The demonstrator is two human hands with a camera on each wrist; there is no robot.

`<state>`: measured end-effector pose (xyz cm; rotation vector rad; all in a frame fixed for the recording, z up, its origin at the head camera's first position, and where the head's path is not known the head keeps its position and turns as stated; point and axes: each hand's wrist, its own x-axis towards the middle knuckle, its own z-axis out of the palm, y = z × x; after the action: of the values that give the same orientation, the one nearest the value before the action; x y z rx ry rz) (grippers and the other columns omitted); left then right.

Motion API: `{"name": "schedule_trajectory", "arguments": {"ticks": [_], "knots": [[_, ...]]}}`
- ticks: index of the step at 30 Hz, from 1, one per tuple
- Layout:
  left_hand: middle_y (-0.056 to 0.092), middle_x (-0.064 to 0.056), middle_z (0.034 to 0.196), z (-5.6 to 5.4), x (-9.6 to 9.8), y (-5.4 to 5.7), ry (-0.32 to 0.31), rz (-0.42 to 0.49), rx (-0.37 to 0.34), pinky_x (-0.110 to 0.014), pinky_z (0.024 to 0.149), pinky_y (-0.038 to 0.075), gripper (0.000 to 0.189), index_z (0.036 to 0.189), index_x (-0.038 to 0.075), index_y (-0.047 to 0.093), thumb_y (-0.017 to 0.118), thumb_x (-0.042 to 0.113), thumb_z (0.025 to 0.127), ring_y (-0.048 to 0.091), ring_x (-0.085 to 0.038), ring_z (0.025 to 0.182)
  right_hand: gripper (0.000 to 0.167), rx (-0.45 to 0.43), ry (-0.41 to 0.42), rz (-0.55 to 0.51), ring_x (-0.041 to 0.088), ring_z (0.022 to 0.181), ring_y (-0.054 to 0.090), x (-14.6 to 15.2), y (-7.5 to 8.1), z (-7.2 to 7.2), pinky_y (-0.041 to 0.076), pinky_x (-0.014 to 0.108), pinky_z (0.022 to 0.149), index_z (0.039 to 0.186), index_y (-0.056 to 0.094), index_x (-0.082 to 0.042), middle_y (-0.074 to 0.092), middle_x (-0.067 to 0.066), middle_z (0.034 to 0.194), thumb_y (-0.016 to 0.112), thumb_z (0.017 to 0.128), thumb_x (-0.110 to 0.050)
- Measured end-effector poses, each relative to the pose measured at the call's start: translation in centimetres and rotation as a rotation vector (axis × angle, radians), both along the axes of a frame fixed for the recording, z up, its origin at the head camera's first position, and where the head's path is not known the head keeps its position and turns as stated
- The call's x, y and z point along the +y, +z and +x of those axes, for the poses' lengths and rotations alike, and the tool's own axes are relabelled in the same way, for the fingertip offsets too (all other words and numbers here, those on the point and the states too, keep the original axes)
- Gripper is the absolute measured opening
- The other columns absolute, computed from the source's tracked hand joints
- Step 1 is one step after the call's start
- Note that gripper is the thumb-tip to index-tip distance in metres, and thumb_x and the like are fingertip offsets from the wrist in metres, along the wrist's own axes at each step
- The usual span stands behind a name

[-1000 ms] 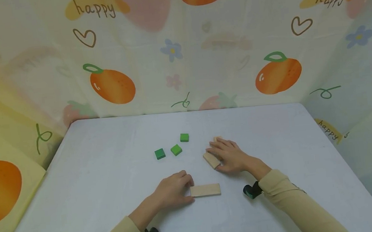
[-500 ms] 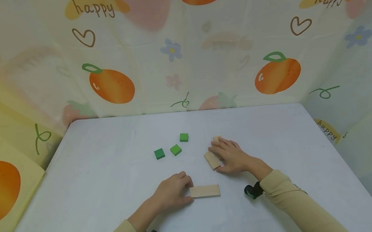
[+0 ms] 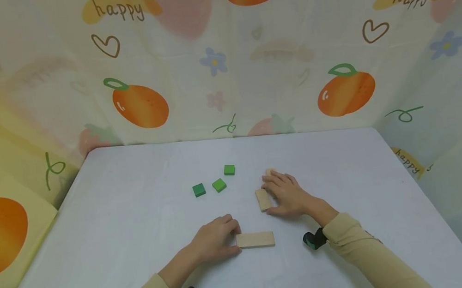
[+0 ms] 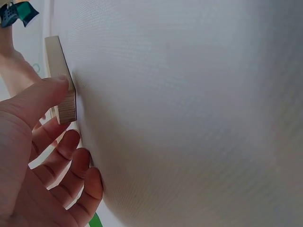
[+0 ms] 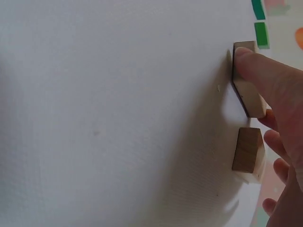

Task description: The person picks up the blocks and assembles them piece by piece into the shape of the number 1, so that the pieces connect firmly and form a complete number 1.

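Observation:
In the head view, my left hand (image 3: 217, 238) pinches the left end of a flat, pale wooden block (image 3: 255, 240) that lies lengthwise across the table. The left wrist view has the thumb on one long side of this block (image 4: 57, 59) and the index finger at its near end. My right hand (image 3: 288, 196) holds a second wooden block (image 3: 263, 199), thumb at its near end and index finger at its far end. Beyond that, a third wooden block (image 3: 270, 171) is partly hidden behind the right fingers; the right wrist view shows its end (image 5: 246, 150) close by the middle fingers.
Several small things lie left of the right hand: a dark green block (image 3: 199, 190), a lighter green block (image 3: 219, 185) and another light green block (image 3: 229, 169). They rest on the white table (image 3: 135, 185). A fruit-patterned curtain (image 3: 240, 69) hangs behind the table's far edge.
The block in my right hand has turned from a slant to nearly pointing straight away from me. The block at my left hand has slid slightly nearer. The green blocks have stayed put.

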<state>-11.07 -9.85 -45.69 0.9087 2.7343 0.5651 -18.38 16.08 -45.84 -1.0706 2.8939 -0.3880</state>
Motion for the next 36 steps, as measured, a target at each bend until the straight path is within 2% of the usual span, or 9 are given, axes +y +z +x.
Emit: {"name": "schedule_trajectory", "arguments": {"ticks": [14, 23, 31, 36], "knots": [[0.052, 0.01, 0.087, -0.1, 0.1, 0.0, 0.0, -0.006, 0.001, -0.021, 0.066, 0.043, 0.028, 0.094, 0.02, 0.061, 0.074, 0.034, 0.074, 0.045, -0.004, 0.074, 0.063, 0.077, -0.014, 0.011, 0.034, 0.13, 0.032, -1.1, -0.5, 0.7, 0.023, 0.058, 0.101, 0.117, 0.053, -0.007, 0.045, 0.011, 0.136, 0.07, 0.073, -0.049], [0.053, 0.01, 0.087, -0.1, 0.1, -0.2, 0.006, -0.009, 0.0, -0.023, 0.069, 0.045, 0.029, 0.093, 0.019, 0.061, 0.075, 0.034, 0.073, 0.047, -0.003, 0.076, 0.062, 0.063, -0.032, 0.037, 0.026, 0.123, 0.039, -2.0, -0.7, 1.0, 0.027, 0.052, 0.099, 0.118, 0.054, -0.01, 0.049, 0.006, 0.132, 0.064, 0.076, -0.055], [0.052, 0.011, 0.085, -0.1, 0.1, -0.2, 0.007, 0.0, 0.012, -0.021, 0.066, 0.043, 0.029, 0.092, 0.019, 0.061, 0.075, 0.034, 0.073, 0.045, -0.003, 0.074, 0.047, 0.046, -0.06, 0.01, 0.024, 0.118, 0.041, -2.0, -0.5, 1.2, 0.031, 0.05, 0.093, 0.116, 0.057, -0.013, 0.052, 0.003, 0.127, 0.06, 0.083, -0.046], [0.051, 0.011, 0.084, -0.1, 0.1, -0.2, 0.011, 0.0, 0.005, -0.021, 0.065, 0.043, 0.029, 0.092, 0.019, 0.06, 0.075, 0.033, 0.072, 0.045, -0.003, 0.073, 0.043, 0.072, -0.042, -0.019, 0.023, 0.115, 0.043, -1.9, -0.5, 1.2, 0.032, 0.05, 0.091, 0.112, 0.059, -0.014, 0.055, 0.003, 0.123, 0.064, 0.082, -0.043]]}}
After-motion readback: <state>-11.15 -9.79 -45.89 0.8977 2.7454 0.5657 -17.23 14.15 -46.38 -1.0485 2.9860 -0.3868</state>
